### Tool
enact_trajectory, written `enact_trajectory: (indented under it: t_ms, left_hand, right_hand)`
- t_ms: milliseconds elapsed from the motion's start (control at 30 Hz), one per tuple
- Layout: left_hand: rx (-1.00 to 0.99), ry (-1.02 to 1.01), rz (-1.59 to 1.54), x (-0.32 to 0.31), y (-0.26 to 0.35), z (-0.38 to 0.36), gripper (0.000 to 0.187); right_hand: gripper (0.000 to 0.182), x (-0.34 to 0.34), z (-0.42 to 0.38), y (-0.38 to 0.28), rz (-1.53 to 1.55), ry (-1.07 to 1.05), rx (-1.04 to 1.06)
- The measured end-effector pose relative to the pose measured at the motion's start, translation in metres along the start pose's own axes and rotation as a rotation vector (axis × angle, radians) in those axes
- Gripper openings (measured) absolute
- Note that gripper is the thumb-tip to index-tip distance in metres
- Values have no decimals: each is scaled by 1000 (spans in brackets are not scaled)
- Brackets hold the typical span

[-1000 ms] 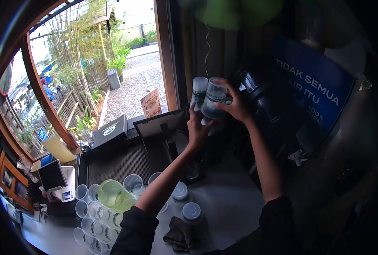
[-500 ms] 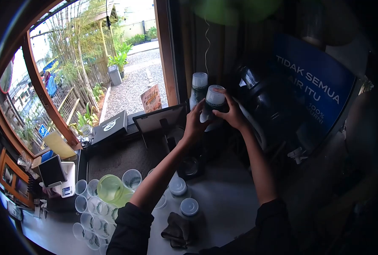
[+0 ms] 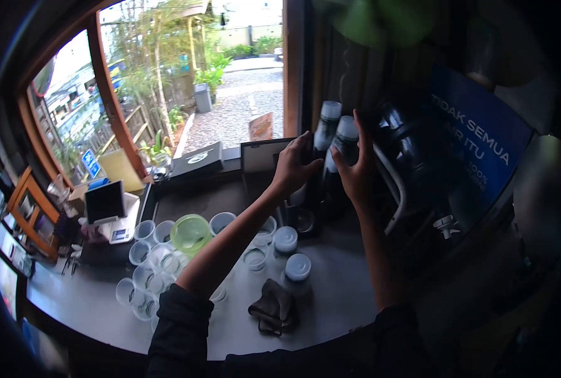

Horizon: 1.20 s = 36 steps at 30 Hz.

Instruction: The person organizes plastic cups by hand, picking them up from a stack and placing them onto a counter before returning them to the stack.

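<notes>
Two tall stacks of upside-down clear plastic cups with dark green print stand side by side at the back of the counter: the left stack (image 3: 328, 120) and the right stack (image 3: 347, 130). My right hand (image 3: 356, 170) is raised at the right stack's side, fingers up and thumb apart; whether it touches the cups is hard to tell. My left hand (image 3: 295, 167) is left of the stacks, thumb spread from the fingers, with nothing seen in it. Nearer me are two white-lidded containers (image 3: 298, 268) and a crumpled dark cloth (image 3: 271, 307).
Many clear plastic cups (image 3: 145, 276) crowd the counter's left, around a larger yellow-green container (image 3: 191, 233). A dark tablet (image 3: 104, 201) stands farther left. A black box (image 3: 197, 160) lies by the window. Dark equipment and a blue sign (image 3: 476, 135) are on the right.
My hands, earlier around the top cup of the right stack, have parted. My left hand is now away from the stack. The view has turned left, shifting the scene rightward.
</notes>
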<state>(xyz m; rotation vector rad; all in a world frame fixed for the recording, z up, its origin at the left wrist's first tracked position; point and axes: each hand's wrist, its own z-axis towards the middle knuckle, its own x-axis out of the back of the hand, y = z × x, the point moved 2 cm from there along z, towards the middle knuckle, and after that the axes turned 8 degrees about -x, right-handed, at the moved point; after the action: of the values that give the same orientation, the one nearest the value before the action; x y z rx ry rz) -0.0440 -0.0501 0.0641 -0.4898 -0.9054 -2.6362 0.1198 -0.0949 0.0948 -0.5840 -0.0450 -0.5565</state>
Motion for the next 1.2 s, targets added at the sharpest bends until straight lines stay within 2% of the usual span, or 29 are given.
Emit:
enact_trajectory:
  t_ms: [100,133,367,467,600,633,767,900,1000,1067,1133,1167,1200]
  left_hand:
    - [28,-8,-1,46,27,-22,77]
    - [45,-2,0,61,31,-30,77]
    - [170,-26,-51,163,55,-96,70]
    - [189,-8,-8,203,47,-125,71]
    - [202,-21,49,262,32,-164,71]
    - [126,42,144,278,29,-174,68]
    - [224,5,219,351,12,-212,65]
    - [330,-107,229,413,-6,-257,55]
    - [360,-252,201,437,-18,-295,49]
    - [404,-351,156,442,-41,-326,46]
    - [552,-527,191,446,-53,-349,44]
    - [518,-646,174,446,-63,-360,42]
    - [551,-766,211,445,-67,-371,44]
  right_hand:
    - [71,-14,-18,-51,61,-58,-12]
    - [71,-27,-23,-56,120,-51,66]
    - [70,-76,-60,-132,222,-279,25]
    - [70,-104,-74,-151,154,-359,84]
    - [71,-142,-96,-193,108,-529,62]
    - [71,-155,-101,-201,114,-593,35]
    - [70,-205,-130,-242,33,-794,30]
    - [64,-253,-166,-267,-91,-1030,106]
    - [62,-282,-187,-278,-250,-1185,93]
    - [52,-303,-200,-275,-249,-1215,61]
    - [47,-325,-207,-271,-314,-1307,11]
    - [34,-335,-215,-268,-315,-1246,22]
    - [30,-343,-219,-266,-313,-1257,28]
